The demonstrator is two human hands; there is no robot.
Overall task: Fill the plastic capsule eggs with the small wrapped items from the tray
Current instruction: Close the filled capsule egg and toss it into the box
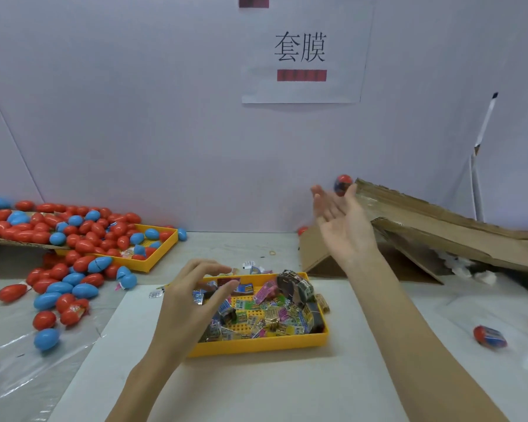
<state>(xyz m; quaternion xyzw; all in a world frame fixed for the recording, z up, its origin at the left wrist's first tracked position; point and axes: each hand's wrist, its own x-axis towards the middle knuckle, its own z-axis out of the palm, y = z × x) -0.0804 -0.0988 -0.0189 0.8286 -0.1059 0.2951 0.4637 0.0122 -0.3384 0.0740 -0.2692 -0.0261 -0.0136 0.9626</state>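
A yellow tray (256,345) in front of me holds several small wrapped items (269,312). My left hand (192,293) hovers over the tray's left end, fingers loosely curled, nothing in it. My right hand (342,226) is raised at the right, palm up and fingers spread. A blurred red and blue capsule egg (343,184) is in the air just beyond its fingertips, near the upper end of a slanted cardboard box (439,226). Many red and blue egg halves (73,239) lie heaped at the left.
A second yellow tray (153,260) sits under the heap at the left. A white board (226,388) lies beneath the front tray. A wrapped egg (489,336) rests on the table at the right. A paper sign (302,53) hangs on the back wall.
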